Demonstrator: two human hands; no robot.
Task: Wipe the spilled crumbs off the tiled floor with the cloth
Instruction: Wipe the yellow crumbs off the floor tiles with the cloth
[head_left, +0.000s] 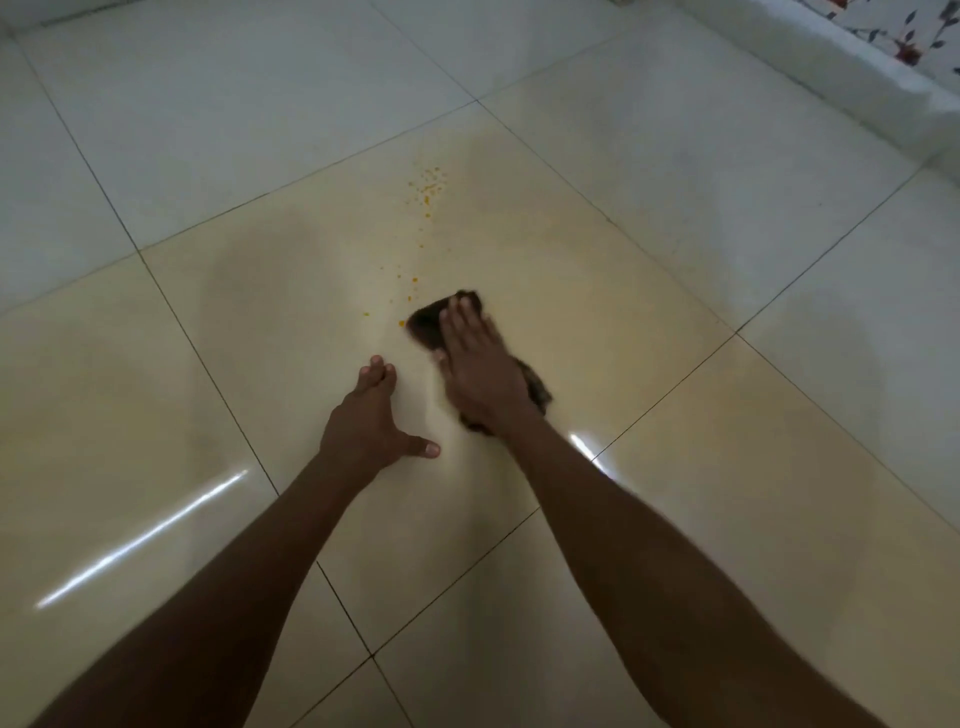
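Glossy cream tiles cover the floor (597, 249), crossed by thin dark grout lines and marked by bright streaks of reflected light. Seen from above, two bare forearms reach forward from the bottom of the view. The right hand (480, 364) lies palm down with straight fingers held close together, pressing flat on a dark brown cloth (427, 323). The cloth sits on the central tile, showing beyond the fingertips on the left and again beside the wrist on the right, its edges blurred. The left hand (366, 421) rests on the same tile just beside the right hand, fingers straight and together with their tips on the floor, thumb spread out to the side, holding nothing. Small orange crumbs (428, 189) lie scattered on the tile, thickest in a cluster well beyond the cloth and thinning into a loose trail that runs back toward it; the nearest specks lie just left of the cloth's far edge. At the top right corner a pale raised ledge (857, 67) borders the floor, with a floral-patterned fabric (904, 31) above it.
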